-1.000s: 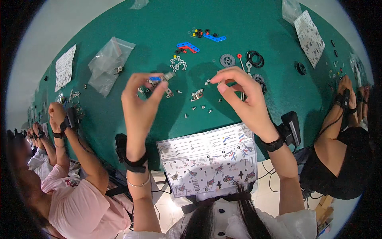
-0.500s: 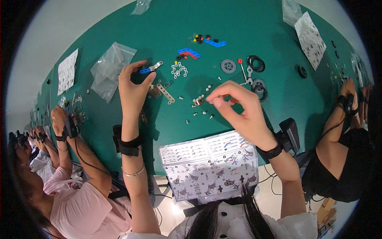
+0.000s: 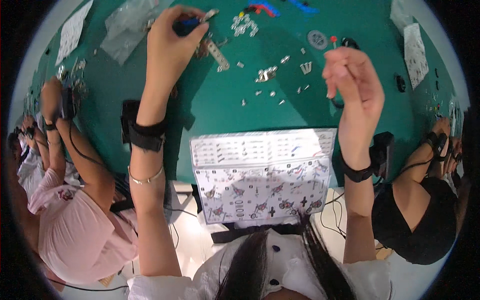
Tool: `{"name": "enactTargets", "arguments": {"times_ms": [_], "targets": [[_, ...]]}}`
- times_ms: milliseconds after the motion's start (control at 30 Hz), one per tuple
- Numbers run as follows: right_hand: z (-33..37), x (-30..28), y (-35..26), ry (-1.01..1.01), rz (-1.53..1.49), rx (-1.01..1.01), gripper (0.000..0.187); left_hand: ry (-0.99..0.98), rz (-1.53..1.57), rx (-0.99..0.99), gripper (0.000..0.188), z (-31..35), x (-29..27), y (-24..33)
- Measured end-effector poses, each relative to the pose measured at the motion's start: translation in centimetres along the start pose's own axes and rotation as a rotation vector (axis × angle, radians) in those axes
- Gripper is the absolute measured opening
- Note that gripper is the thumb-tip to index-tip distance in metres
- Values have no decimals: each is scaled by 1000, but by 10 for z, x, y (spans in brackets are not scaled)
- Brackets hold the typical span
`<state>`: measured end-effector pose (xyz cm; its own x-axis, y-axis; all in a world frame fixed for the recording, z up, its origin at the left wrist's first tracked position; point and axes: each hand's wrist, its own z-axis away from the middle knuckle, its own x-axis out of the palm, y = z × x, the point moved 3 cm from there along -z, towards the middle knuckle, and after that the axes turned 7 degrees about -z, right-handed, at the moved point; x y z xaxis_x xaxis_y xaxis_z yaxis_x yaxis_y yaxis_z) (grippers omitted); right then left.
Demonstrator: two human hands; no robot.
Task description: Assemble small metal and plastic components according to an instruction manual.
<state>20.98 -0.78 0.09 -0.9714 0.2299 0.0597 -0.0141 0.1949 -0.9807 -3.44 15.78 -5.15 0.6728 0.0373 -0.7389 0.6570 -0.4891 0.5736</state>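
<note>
My left hand [image 3: 172,45] is raised over the green table [image 3: 210,100] and grips a small blue and silver part [image 3: 192,21] between thumb and fingers. My right hand [image 3: 352,75] is lifted at the right, fingers pinched together; anything held in them is too small to make out. Between the hands lie several small silver pieces [image 3: 267,75] and a perforated metal strip [image 3: 217,52]. A printed instruction sheet [image 3: 262,172] hangs over the near table edge.
Clear plastic bags [image 3: 125,22] lie at the far left, a grey wheel [image 3: 316,39] and black rings [image 3: 350,44] at the far right, another paper sheet [image 3: 415,47] beyond. Seated people work on both sides, a pink sleeve [image 3: 75,220] at left.
The view has closed in on the table. Both hands have risen toward the camera, the left still holding the blue part, the right lifted away from the loose silver pieces.
</note>
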Motion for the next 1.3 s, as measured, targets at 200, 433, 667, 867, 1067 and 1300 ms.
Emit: {"name": "enactTargets", "arguments": {"times_ms": [200, 433, 667, 867, 1067, 1300], "targets": [[-1, 2, 13, -107, 31, -16, 20, 52, 145, 22, 11, 4, 0, -2], [3, 8, 9, -123, 178, -29, 25, 188, -38, 109, 19, 14, -7, 27], [1, 1, 16, -176, 254, -16, 26, 12, 123, -115, 9, 8, -17, 43], [0, -1, 15, -203, 237, -25, 28, 127, 123, -39, 7, 11, -9, 36], [1, 3, 16, -240, 192, -22, 29, 49, 214, -80, 5, 6, -10, 24], [2, 2, 16, -247, 245, -25, 29, 77, 144, -38, 6, 10, -7, 34]]}}
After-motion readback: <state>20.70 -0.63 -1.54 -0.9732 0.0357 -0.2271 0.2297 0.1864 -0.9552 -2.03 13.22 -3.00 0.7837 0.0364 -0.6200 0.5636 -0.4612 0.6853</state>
